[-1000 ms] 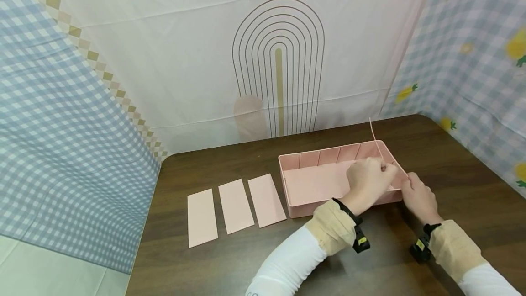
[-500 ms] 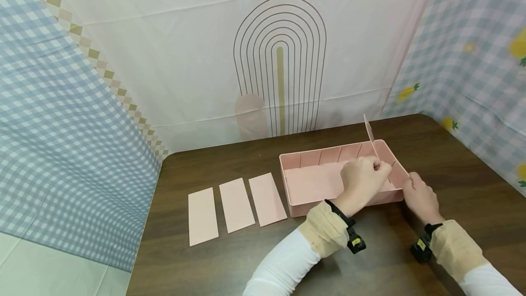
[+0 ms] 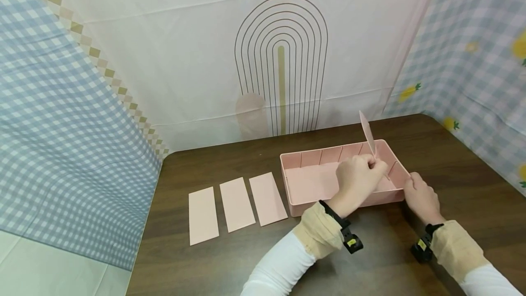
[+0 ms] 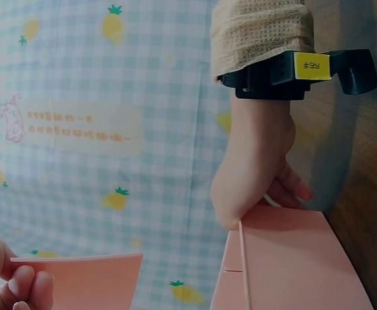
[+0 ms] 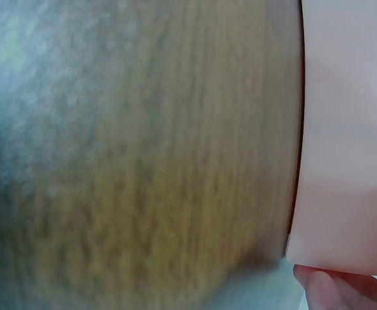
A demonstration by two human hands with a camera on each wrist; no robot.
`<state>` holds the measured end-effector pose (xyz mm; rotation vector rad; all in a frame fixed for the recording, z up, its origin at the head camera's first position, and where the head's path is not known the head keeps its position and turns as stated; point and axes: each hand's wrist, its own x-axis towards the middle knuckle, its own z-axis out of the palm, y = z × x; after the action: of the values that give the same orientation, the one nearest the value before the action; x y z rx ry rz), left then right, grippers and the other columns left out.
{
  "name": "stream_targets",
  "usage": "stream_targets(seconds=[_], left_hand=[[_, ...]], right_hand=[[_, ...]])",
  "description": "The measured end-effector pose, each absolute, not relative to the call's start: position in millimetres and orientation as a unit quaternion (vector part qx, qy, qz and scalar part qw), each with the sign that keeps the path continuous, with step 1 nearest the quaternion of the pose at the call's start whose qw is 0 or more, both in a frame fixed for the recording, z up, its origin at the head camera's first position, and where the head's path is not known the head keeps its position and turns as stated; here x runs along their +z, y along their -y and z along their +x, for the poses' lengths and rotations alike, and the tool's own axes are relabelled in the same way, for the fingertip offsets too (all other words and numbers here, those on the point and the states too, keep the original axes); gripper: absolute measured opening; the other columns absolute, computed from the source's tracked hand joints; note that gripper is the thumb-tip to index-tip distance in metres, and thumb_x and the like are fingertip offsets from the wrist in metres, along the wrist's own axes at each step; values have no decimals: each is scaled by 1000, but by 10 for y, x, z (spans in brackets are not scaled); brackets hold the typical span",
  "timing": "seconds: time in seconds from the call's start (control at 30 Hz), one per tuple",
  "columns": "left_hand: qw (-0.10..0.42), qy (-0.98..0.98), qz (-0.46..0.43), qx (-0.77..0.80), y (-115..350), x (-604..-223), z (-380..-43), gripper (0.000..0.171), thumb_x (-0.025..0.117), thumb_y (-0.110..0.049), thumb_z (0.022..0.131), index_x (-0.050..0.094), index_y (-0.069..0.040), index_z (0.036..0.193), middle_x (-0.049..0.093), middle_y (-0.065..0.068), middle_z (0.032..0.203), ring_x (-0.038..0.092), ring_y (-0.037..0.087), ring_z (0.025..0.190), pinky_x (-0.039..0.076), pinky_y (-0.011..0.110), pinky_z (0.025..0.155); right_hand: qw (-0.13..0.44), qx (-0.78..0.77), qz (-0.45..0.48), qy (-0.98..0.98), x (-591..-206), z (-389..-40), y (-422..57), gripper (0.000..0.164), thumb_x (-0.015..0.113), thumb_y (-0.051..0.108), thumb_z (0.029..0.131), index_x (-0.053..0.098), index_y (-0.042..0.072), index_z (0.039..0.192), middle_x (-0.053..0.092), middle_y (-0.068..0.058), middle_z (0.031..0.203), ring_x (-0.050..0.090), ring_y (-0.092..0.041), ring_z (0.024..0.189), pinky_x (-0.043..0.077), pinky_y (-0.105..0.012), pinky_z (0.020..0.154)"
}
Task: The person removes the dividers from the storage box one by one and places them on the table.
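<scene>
A shallow pink plastic box (image 3: 308,205) sits on the right part of the table, slots along its inner walls. My left hand (image 3: 356,176) is over the box's right half and pinches a thin pink divider panel (image 3: 367,131), which stands on edge and rises past the back rim. In the left wrist view, thumb and fingers hold that panel (image 4: 95,278) by one edge. At the front right corner, my right hand (image 3: 421,199) grips the box rim. The right wrist view shows its fingers (image 5: 324,290) against the box wall (image 5: 350,142).
Three flat pink panels, a left one (image 3: 203,216), a middle one (image 3: 237,204) and a right one (image 3: 268,199), lie side by side left of the box. Behind the brown wooden table (image 3: 197,273) hangs a white printed cloth (image 3: 197,67), with checked cloths at both sides.
My left hand has shifted left inside the box with the divider panel, whose face has turned more toward the head view. The right hand stays at the box corner.
</scene>
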<state>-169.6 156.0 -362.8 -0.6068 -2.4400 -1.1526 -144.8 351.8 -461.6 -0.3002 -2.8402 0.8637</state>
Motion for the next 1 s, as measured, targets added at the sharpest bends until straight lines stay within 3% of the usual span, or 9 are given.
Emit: stream_targets(seconds=[0.77, 1.0], left_hand=[[195, 835, -202, -473, -1261, -3625, -1712, 30, 51, -13, 72, 34, -16, 47, 22, -9, 45, 19, 1, 43, 14, 18, 43], [207, 826, -206, -482, -1181, -3624, -1716, 30, 52, -13, 74, 38, -17, 47, 26, -11, 45, 23, 0, 43, 17, 17, 43]], right_hand=[[69, 290, -102, 949, -4605, -1449, -3517, 41, 17, 24, 94, 39, -5, 114, 47, -36, 108, 47, -53, 86, 37, -59, 64], [69, 292, -100, 949, -4608, -1448, -3517, 41, 17, 24, 94, 39, -5, 113, 47, -36, 108, 48, -53, 86, 37, -59, 64]])
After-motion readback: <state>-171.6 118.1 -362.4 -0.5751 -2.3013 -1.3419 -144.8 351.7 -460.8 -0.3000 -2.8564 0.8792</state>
